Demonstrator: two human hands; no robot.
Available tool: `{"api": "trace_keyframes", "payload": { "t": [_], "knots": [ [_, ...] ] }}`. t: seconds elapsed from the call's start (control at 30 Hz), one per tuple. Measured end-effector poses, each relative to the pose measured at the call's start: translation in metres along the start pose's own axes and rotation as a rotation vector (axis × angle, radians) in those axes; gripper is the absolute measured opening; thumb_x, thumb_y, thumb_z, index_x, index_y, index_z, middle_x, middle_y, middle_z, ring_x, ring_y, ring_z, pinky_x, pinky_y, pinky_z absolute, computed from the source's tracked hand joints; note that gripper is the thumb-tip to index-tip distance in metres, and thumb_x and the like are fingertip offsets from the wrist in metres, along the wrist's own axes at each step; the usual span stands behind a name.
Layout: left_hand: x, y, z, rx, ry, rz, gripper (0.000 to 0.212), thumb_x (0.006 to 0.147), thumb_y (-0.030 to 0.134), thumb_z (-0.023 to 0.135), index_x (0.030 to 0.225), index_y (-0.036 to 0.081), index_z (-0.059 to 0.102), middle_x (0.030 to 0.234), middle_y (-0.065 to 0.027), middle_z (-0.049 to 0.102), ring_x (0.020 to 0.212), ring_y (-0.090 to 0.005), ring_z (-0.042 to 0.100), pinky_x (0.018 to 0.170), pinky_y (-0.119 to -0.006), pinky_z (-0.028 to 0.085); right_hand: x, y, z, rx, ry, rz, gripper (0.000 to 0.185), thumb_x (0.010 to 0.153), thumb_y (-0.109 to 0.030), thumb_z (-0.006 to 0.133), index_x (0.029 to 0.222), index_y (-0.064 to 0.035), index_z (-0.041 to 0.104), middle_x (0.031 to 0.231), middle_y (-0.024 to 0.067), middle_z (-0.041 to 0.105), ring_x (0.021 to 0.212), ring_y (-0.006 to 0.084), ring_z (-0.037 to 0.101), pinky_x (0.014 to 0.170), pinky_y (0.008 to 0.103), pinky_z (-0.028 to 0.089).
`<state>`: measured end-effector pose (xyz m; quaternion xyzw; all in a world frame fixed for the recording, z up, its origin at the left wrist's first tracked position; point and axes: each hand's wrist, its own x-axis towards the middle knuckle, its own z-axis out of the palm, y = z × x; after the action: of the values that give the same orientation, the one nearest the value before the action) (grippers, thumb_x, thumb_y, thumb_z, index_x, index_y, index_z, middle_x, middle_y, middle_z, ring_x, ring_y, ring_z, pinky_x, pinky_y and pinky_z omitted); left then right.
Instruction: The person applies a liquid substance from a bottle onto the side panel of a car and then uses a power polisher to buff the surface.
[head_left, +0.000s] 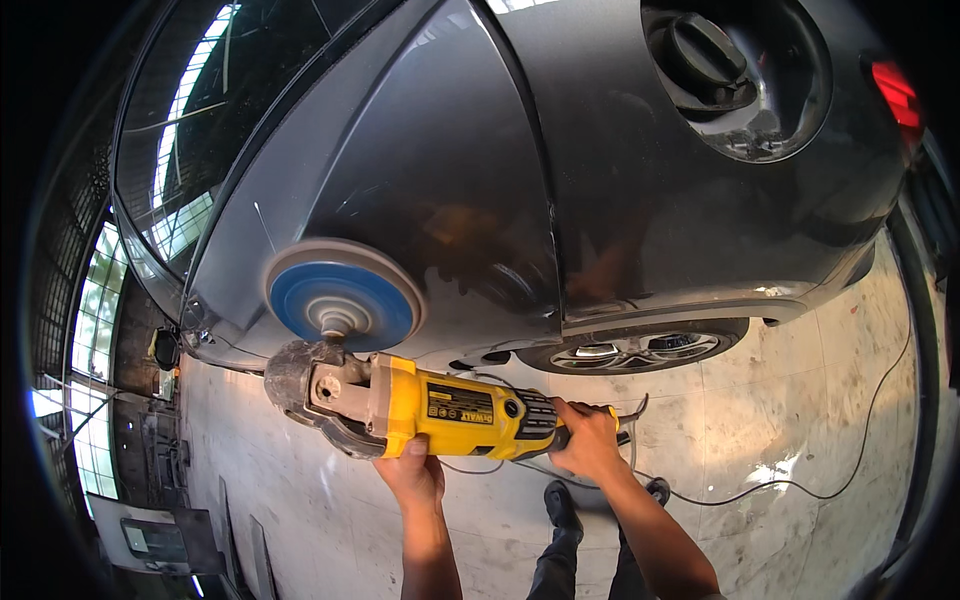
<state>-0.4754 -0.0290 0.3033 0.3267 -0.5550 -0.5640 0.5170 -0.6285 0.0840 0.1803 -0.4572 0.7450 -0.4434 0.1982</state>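
A yellow DeWalt rotary polisher (457, 411) lies level across both my hands. My left hand (414, 472) grips the front of its body from below, near the grey gear head (300, 382). Around the rear handle, my right hand (589, 439) is closed. The blue backing plate (345, 300) with its pale polishing pad (375, 251) faces a dark grey car door (442, 172); the pad looks blurred, and it seems to rest against the panel. Light smears show on the paint right of the pad.
The rear quarter panel (675, 225) has an uncovered fuel cap (705, 52). A rear wheel (637, 349) is below. The power cord (780, 487) trails over the tiled floor (750, 420) near my feet. A loose panel with a window (157, 540) stands at lower left.
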Motion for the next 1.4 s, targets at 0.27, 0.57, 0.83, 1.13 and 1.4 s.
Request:
{"api": "trace_keyframes", "payload": {
  "t": [0.27, 0.57, 0.83, 1.13, 1.4],
  "knots": [
    [-0.022, -0.018, 0.01, -0.045, 0.021, -0.066, 0.073, 0.072, 0.022, 0.076, 0.13, -0.002, 0.041, 0.122, -0.0101, 0.052, 0.113, -0.0234, 0.053, 0.099, -0.038, 0.044, -0.016, 0.03, -0.008, -0.071, -0.055, -0.012, 0.056, 0.054, -0.02, 0.071, 0.108, -0.0192, 0.055, 0.086, 0.0087, 0.067, 0.078, 0.0336, 0.065, 0.065, 0.0447, 0.052],
    [-0.059, 0.007, 0.073, 0.166, -0.141, -0.134, 0.08, 0.064, 0.03, 0.088, 0.125, 0.0, 0.046, 0.115, -0.0052, 0.056, 0.105, -0.0189, 0.055, 0.092, -0.033, 0.045, -0.066, 0.056, -0.022, 0.124, 0.173, 0.033, 0.067, 0.049, -0.02, 0.076, 0.112, -0.0023, 0.061, 0.089, 0.0192, 0.068, 0.08, 0.0347, 0.066, 0.072, 0.0406, 0.053],
    [-0.069, -0.004, 0.075, 0.291, -0.176, -0.133, 0.078, 0.061, 0.031, 0.089, 0.12, -0.001, 0.049, 0.111, -0.0065, 0.058, 0.098, -0.0165, 0.056, 0.086, -0.031, 0.048, -0.071, 0.052, -0.021, 0.23, 0.202, 0.058, 0.062, 0.052, -0.019, 0.077, 0.109, -0.0006, 0.062, 0.092, 0.0185, 0.068, 0.083, 0.0361, 0.066, 0.073, 0.0386, 0.053],
    [-0.061, -0.029, 0.036, 0.285, -0.086, -0.142, 0.057, 0.058, 0.005, 0.08, 0.109, -0.003, 0.055, 0.104, -0.0093, 0.061, 0.091, -0.0187, 0.058, 0.083, -0.031, 0.048, -0.068, 0.079, 0.028, 0.135, 0.208, -0.007, 0.064, 0.051, -0.023, 0.077, 0.108, 0.003, 0.061, 0.092, 0.0203, 0.067, 0.081, 0.0354, 0.066, 0.073, 0.0394, 0.053],
    [-0.046, -0.063, -0.017, 0.116, -0.057, -0.11, 0.071, 0.073, 0.025, 0.079, 0.128, 0.0, 0.042, 0.121, -0.0065, 0.052, 0.111, -0.0204, 0.052, 0.097, -0.035, 0.042, -0.037, 0.063, 0.039, 0.068, 0.102, 0.015, 0.06, 0.052, -0.017, 0.071, 0.109, -0.001, 0.062, 0.091, 0.018, 0.067, 0.083, 0.0357, 0.065, 0.073, 0.0402, 0.052]
  ]
}}
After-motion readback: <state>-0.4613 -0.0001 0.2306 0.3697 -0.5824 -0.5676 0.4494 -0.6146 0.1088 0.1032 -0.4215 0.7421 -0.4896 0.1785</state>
